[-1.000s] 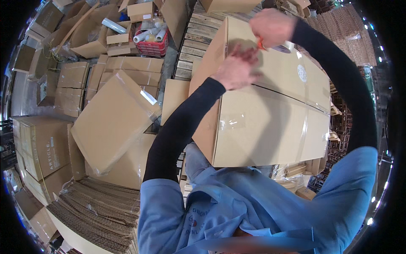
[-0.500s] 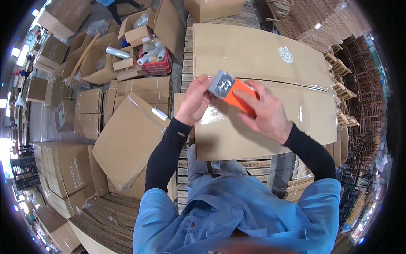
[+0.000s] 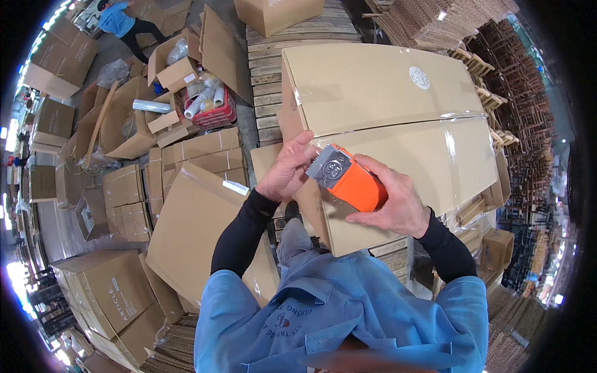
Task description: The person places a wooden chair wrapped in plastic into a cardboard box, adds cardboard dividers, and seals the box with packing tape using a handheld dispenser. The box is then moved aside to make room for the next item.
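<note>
We're gripping an orange tape dispenser (image 3: 356, 183) in our right hand (image 3: 398, 199), its fingers closing around the rear of the casing, the thumb pressing along the lower side. And we're pointing the grey toothed head (image 3: 324, 166) to the left, straight toward our left hand (image 3: 287, 166)! Those left fingers are bending, not spreading wide, and they're hovering right at the teeth; whether they're pinching any tape, we cannot tell. The dispenser itself is hanging over the near left edge of a large brown carton (image 3: 373, 87), right in front of us. A seam (image 3: 398, 124) is running across the carton's top, a strip of clear tape (image 3: 449, 149) is shining toward the right, and a round white mark (image 3: 419, 78) is sitting on the far flap. Beyond the carton, wooden slats (image 3: 267, 81) are showing. Over to the left, a flat carton (image 3: 199, 217) is leaning at a slant with a white label (image 3: 236, 186) catching the light, and farther off a red basket (image 3: 222, 117) is holding pale rolls (image 3: 196, 105). Up in the far left corner, another person (image 3: 120, 22) in a blue top is bending among the boxes.
</note>
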The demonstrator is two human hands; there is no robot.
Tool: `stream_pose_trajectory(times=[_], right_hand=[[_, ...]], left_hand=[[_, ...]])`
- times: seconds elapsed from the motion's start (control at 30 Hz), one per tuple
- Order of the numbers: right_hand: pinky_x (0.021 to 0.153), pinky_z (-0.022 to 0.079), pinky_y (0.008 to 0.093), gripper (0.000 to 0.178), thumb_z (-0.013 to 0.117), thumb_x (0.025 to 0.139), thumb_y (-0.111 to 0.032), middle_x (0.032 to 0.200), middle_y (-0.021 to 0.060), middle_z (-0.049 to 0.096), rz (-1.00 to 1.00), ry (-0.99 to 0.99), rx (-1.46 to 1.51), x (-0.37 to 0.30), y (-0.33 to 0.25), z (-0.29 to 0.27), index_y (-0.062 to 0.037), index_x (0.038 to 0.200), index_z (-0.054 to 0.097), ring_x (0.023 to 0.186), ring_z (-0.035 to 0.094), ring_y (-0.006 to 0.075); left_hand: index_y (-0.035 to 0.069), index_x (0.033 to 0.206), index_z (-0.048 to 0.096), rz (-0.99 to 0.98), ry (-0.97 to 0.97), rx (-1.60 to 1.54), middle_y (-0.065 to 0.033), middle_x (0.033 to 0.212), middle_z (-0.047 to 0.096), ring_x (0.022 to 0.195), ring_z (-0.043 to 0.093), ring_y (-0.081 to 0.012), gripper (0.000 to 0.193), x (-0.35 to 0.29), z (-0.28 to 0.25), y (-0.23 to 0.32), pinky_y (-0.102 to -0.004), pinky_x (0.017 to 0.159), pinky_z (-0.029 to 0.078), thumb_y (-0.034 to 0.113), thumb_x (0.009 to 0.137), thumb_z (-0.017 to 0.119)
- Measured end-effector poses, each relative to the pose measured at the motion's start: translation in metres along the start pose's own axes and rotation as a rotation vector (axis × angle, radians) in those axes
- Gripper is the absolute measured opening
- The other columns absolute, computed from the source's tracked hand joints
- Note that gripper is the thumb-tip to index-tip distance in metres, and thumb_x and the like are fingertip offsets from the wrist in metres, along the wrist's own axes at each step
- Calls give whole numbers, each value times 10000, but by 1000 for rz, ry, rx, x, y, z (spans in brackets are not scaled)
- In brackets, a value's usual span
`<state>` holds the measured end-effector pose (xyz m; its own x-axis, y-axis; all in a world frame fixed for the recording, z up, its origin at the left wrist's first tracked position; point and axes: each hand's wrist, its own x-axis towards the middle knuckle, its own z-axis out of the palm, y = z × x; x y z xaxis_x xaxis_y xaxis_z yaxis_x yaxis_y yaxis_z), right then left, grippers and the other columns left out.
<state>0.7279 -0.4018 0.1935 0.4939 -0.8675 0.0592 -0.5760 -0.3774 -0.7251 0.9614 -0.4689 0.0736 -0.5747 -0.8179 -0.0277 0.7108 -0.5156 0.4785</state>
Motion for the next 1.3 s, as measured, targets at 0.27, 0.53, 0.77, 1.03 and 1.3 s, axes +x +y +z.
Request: stream_pose_trajectory(times=[0.27, 0.53, 0.77, 1.03, 1.3], right_hand=[[958, 541, 395, 909, 880, 728, -182, 1303, 204, 625, 278, 26, 178, 29, -19, 38, -53, 1481, 387, 1121, 676, 332], [980, 521, 407, 833, 857, 766, -191, 1316, 211, 620, 429, 287, 159, 90, -30, 51, -28, 1458, 420, 1148, 653, 351], [937, 528, 420, 789, 842, 790, -223, 1235, 242, 643, 348, 352, 215, 140, -7, 66, -2, 1429, 436, 1091, 654, 410], [909, 536, 436, 760, 843, 791, -233, 1245, 248, 642, 169, 474, 248, 139, 2, 81, -21, 1410, 456, 1076, 648, 442], [810, 537, 514, 752, 747, 840, -296, 964, 281, 680, 262, 395, 340, 155, 3, 76, -8, 1436, 389, 886, 664, 481]], left_hand=[[15, 935, 610, 95, 63, 981, -102, 933, 764, 866, 692, -99, 68, 25, -36, 75, -256, 761, 545, 60, 944, 660], [-40, 734, 600, 358, 254, 1608, -95, 750, 730, 689, 616, -66, 276, 193, -85, 194, -292, 569, 454, 153, 849, 760], [75, 815, 668, 42, 236, 1539, 41, 787, 659, 721, 593, -88, 183, 231, -124, 211, -259, 629, 429, 223, 894, 741], [-20, 1025, 675, -124, 348, 1558, -73, 944, 733, 843, 675, -183, 254, 250, -160, 222, -393, 742, 505, 171, 861, 711], [-6, 1011, 677, 605, 185, 1740, -226, 1078, 711, 1063, 673, -342, 377, 255, -115, 215, -418, 939, 501, 349, 997, 551]])
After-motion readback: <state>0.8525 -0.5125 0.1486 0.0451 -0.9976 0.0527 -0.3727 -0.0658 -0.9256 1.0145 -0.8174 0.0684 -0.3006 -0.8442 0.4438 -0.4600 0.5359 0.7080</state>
